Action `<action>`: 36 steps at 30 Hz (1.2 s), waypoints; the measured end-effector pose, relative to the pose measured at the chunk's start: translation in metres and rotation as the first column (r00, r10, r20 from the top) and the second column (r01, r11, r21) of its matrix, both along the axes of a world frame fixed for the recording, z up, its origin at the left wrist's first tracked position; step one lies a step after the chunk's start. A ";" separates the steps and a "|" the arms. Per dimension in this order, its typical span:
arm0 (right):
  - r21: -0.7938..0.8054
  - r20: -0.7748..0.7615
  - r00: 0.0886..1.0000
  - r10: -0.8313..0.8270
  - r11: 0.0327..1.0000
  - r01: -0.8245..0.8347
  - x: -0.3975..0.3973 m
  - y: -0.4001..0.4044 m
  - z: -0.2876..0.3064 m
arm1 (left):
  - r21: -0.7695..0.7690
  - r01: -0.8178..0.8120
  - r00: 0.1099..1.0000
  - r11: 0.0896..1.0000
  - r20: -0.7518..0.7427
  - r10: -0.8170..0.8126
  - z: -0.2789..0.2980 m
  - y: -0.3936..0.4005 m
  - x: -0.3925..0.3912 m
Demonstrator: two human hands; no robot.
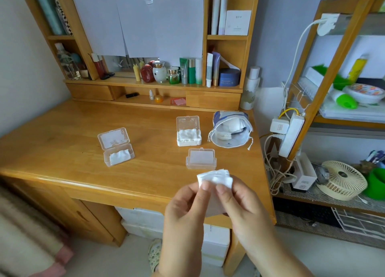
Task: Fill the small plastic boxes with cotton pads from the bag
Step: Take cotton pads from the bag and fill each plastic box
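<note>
- Both hands, left hand (187, 206) and right hand (239, 199), pinch a cotton pad stack (215, 178) at the desk edge (129, 190).
- Near box (201, 159) lies empty; far box (188, 134) and left box (116, 146) hold pads; bag (230, 131) gapes.

**Camera Configuration: Single Head-Mounted View**

One wide-angle camera is worn on the person's head. It looks forward and down across the wooden desk (62, 143) from its near edge, slightly right of centre. Both hands, the left hand (185, 212) and the right hand (243, 208), sit close to the lens at lower centre. The desk's far edge and hutch shelf (154, 85) lie farther off. Straight lines bow toward the frame borders. No second view exists, so nothing overlaps.
</note>
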State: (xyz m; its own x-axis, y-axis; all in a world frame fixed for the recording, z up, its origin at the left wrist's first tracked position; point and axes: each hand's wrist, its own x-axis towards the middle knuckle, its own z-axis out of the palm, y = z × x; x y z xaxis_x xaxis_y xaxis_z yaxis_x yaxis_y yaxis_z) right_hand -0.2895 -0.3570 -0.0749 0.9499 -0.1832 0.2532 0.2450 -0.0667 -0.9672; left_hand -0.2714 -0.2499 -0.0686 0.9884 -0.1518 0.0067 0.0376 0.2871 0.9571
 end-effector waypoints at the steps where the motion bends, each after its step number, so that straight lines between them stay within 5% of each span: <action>1: 0.003 0.004 1.000 -0.009 1.000 0.009 0.000 0.001 0.000 | -0.059 -0.004 0.999 0.998 -0.038 0.001 0.000 0.000 0.000; 8: 0.193 -0.124 0.982 0.142 0.974 -0.117 -0.002 -0.005 -0.003 | -0.266 -0.072 0.978 0.961 -0.206 0.017 -0.002 0.003 0.006; 13: 0.560 -0.278 0.866 0.416 0.803 -0.206 0.005 -0.003 0.002 | -0.179 -0.033 0.966 0.983 -0.260 -0.015 -0.005 0.004 0.011; 21: 0.146 -0.282 0.954 0.101 0.987 -0.061 0.009 0.005 -0.011 | -0.133 -0.025 0.956 0.991 -0.292 -0.015 -0.014 0.003 0.013; 28: 0.186 -0.218 0.956 0.198 0.970 -0.159 0.006 0.005 -0.014 | -0.216 -0.095 0.932 0.972 -0.361 0.011 -0.013 -0.004 0.011; 33: -0.070 -0.175 0.977 0.120 0.989 -0.133 0.002 0.007 -0.013 | -0.362 -0.029 0.914 0.932 -0.388 -0.122 -0.014 -0.004 0.008; 36: -0.229 -0.123 0.992 -0.041 0.973 0.012 0.001 0.005 -0.008 | -0.235 0.050 0.962 0.971 -0.250 -0.110 -0.014 0.004 0.007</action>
State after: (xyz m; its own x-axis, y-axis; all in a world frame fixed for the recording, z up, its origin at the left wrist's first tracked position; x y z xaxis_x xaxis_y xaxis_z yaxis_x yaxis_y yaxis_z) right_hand -0.2886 -0.3522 -0.0825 0.9723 -0.1606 0.1699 0.1174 -0.2931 -0.9488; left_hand -0.2646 -0.2456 -0.0827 0.9452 -0.2542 -0.2048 0.3070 0.4789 0.8225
